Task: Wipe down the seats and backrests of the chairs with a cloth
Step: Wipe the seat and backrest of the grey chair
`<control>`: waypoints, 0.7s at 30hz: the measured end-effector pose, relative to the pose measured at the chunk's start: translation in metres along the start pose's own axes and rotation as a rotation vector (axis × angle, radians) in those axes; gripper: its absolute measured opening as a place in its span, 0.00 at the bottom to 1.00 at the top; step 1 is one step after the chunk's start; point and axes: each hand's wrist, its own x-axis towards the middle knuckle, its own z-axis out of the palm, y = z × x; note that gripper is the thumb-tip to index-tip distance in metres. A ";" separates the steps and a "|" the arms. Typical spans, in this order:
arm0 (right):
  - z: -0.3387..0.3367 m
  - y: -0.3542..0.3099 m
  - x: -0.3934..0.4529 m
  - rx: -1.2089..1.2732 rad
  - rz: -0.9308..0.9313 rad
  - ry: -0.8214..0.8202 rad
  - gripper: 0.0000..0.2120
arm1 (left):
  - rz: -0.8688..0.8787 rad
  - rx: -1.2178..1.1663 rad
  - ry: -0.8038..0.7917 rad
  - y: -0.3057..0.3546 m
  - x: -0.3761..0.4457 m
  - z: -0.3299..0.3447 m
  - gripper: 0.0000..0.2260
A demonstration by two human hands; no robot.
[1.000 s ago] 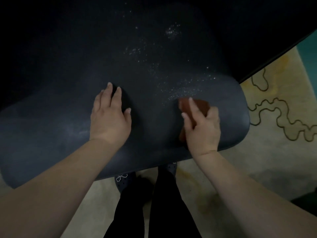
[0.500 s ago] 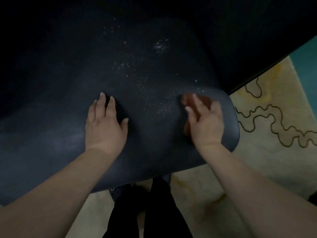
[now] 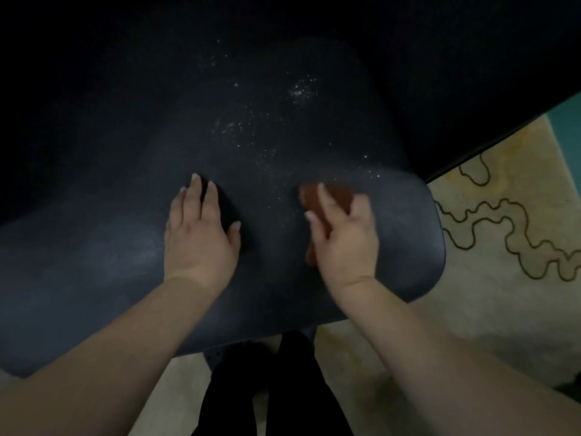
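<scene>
Dark, matte seat [image 3: 132,253] fills my view, and my left hand [image 3: 201,237] lies flat on it with fingers straight and slightly spread, pressing down, nothing held. Well apart to its right, my right hand [image 3: 344,240] presses the rust-red cloth [image 3: 333,193] against the seat near its right edge, fingers laid over the cloth with its far end showing beyond my fingertips. White specks [image 3: 267,133] are scattered on the seat beyond and between both hands, and past the right hand lies a pale rug [image 3: 503,278] with dark wavy lines.
</scene>
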 end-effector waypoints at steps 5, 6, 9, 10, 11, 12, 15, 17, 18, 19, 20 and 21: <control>-0.003 0.011 0.011 -0.054 0.008 -0.015 0.21 | 0.003 -0.001 -0.001 0.000 0.001 0.000 0.31; -0.003 0.012 0.012 -0.038 0.106 0.028 0.21 | 0.002 -0.006 -0.002 -0.001 0.001 -0.001 0.31; 0.005 -0.013 -0.006 -0.015 0.015 0.056 0.21 | 0.000 -0.013 0.000 0.000 0.000 -0.002 0.31; 0.010 -0.022 -0.011 -0.011 -0.092 0.027 0.21 | 0.000 -0.017 0.000 0.000 0.000 -0.002 0.31; 0.014 -0.027 -0.013 -0.023 -0.187 -0.014 0.21 | -0.001 -0.021 -0.002 0.000 0.000 -0.002 0.31; 0.015 -0.029 -0.010 -0.044 -0.248 -0.041 0.21 | -0.001 -0.024 -0.007 0.000 0.000 -0.003 0.31; 0.012 -0.015 0.015 -0.052 -0.138 0.008 0.20 | 0.002 -0.030 -0.013 -0.002 0.001 -0.003 0.31; 0.007 -0.004 0.019 -0.038 0.087 0.087 0.21 | 0.006 -0.026 -0.015 -0.003 0.002 -0.004 0.31; 0.007 -0.006 0.015 -0.044 0.139 0.114 0.21 | 0.008 -0.024 -0.017 -0.003 0.002 -0.004 0.31; 0.008 -0.011 0.008 -0.038 0.118 0.114 0.21 | 0.009 -0.024 -0.019 -0.003 0.002 -0.005 0.31; 0.010 -0.020 0.001 -0.017 0.036 0.088 0.21 | 0.008 -0.026 -0.021 -0.003 0.003 -0.005 0.31; 0.014 -0.029 -0.006 0.000 -0.079 0.041 0.21 | 0.004 -0.029 -0.025 -0.002 0.003 -0.006 0.31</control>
